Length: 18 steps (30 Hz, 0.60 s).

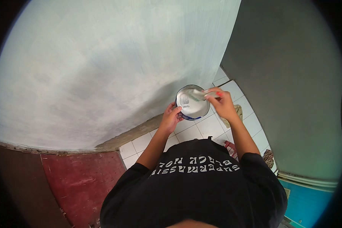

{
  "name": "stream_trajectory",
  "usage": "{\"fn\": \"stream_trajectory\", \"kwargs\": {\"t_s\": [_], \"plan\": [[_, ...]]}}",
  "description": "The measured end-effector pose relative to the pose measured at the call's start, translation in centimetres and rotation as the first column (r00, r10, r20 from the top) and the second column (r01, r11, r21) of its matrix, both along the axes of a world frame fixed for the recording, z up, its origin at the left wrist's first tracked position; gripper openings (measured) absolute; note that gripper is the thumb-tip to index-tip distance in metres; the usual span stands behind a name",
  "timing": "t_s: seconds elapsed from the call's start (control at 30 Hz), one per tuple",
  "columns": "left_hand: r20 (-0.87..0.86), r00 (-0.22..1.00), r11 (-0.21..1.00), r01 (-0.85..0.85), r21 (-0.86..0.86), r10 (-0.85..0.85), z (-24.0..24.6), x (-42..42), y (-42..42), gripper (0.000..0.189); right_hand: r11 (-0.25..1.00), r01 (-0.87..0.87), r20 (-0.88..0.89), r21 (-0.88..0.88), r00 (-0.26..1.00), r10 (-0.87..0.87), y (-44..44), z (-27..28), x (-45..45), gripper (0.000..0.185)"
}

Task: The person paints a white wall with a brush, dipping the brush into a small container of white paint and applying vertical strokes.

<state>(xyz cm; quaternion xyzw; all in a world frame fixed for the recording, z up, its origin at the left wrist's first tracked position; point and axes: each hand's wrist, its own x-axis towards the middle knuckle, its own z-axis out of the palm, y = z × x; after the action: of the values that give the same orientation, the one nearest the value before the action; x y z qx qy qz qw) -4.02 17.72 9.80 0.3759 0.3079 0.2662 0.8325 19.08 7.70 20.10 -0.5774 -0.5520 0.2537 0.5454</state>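
My left hand [172,117] grips the near left side of a round paint can [192,117], its thumb over the rim. White paint [198,107] shows inside the can, and dark blue marks the outer wall. In my right hand [223,103] is a paintbrush [212,94] with a pale handle bearing a red mark. The brush reaches over the can's right rim, and its white-coated head is at the far side of the opening. Whether the bristles touch the paint I cannot tell.
A whitish, streaky wall [116,65] rises in front and to the left; a grey-green wall [290,85] stands at the right. White floor tiles [211,125] lie between them, with a yellowish cloth [238,111], a crumpled brown cloth [268,158] and a red object [230,148]. A dark red panel [82,182] is at lower left.
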Motion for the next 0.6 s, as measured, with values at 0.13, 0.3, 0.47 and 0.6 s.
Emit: {"fn": "stream_trajectory", "kwargs": {"t_s": [0.13, 0.3, 0.47, 0.6], "plan": [[0.048, 0.999, 1.000, -0.012, -0.024, 0.013, 0.4, 2.4, 0.1, 0.050, 0.971, -0.241, 0.396, 0.016, 0.893, 0.215, 0.9, 2.4, 1.5, 0.024], [0.134, 0.991, 0.999, -0.009, 0.036, 0.004, 0.5, 4.4, -0.5, 0.048, 0.914, -0.405, 0.581, 0.036, 0.752, 0.311, 0.6, 2.4, 3.2, 0.027], [0.146, 0.989, 0.999, -0.028, -0.023, 0.031, -0.3, 5.6, -1.6, 0.054, 0.880, -0.462, 0.500, -0.112, 0.739, 0.452, -0.8, 2.7, 4.9, 0.030], [0.200, 0.980, 0.999, 0.007, -0.040, 0.001, 0.2, 6.9, -2.0, 0.057, 0.898, -0.439, 0.605, 0.033, 0.724, 0.332, -0.1, 2.4, 6.1, 0.029]]}}
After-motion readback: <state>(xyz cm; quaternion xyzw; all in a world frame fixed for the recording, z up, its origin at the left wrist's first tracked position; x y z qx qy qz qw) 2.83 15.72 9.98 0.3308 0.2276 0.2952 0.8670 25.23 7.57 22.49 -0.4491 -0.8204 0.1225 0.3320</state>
